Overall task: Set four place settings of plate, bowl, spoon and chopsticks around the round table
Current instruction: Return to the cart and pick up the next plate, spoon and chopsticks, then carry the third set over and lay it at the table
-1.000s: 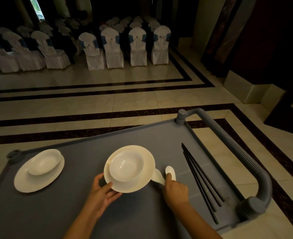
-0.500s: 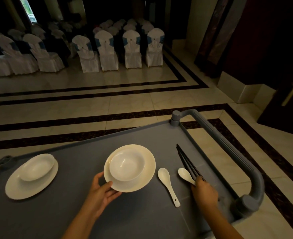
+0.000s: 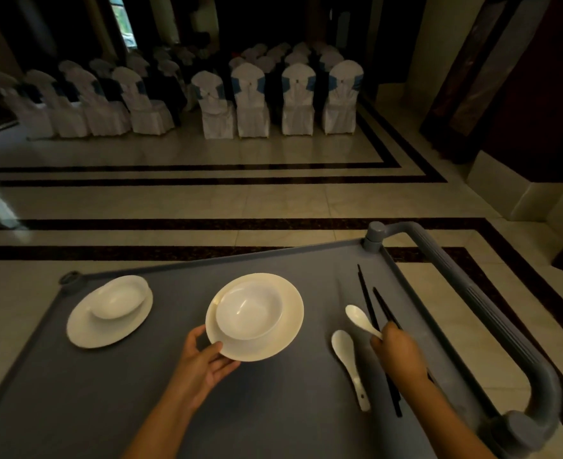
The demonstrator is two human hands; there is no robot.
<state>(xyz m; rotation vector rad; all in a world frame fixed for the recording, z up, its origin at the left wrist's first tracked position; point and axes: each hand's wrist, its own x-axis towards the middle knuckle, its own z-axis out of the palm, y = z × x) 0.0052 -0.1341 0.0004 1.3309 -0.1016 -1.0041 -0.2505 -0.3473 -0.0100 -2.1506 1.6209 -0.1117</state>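
Two hands work over the grey plastic cart worktop [image 3: 273,409]. No writing is readable anywhere. My left hand [image 3: 204,362] pinches the near rim of the cream round plate [image 3: 290,329], thumb on top, with the white ceramic bowl [image 3: 248,309] sitting on it. My right hand [image 3: 401,354] is closed on a white ceramic spoon [image 3: 361,319] and black chopsticks [image 3: 366,293]; a second white spoon [image 3: 348,362] lies just beside.
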